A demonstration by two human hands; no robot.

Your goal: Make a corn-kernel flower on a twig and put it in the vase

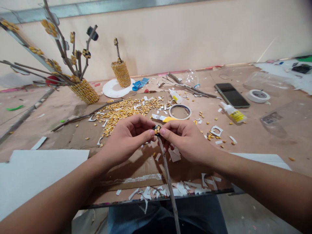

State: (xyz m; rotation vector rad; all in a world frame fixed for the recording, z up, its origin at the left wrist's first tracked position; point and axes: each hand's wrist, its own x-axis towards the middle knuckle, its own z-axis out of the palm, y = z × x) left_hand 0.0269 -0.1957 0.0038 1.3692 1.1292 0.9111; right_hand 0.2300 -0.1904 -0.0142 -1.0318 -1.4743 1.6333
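Note:
Between my two hands is a small black disc with corn kernels on it, at the upper end of a thin twig. The twig slants down past the table edge toward my lap. My left hand pinches the disc's left side with thumb and fingers. From the other side, my right hand closes thumb and fingers on the disc's right edge. A heap of loose corn kernels lies on the cardboard beyond my left hand. Just behind my hands are a yellow utility knife and a tape roll.
A kernel-covered pot with decorated twigs stands back left; a smaller kernel-covered cup is near a white disc. Glue bottles, a phone and white tape lie right. Paper scraps litter the front edge.

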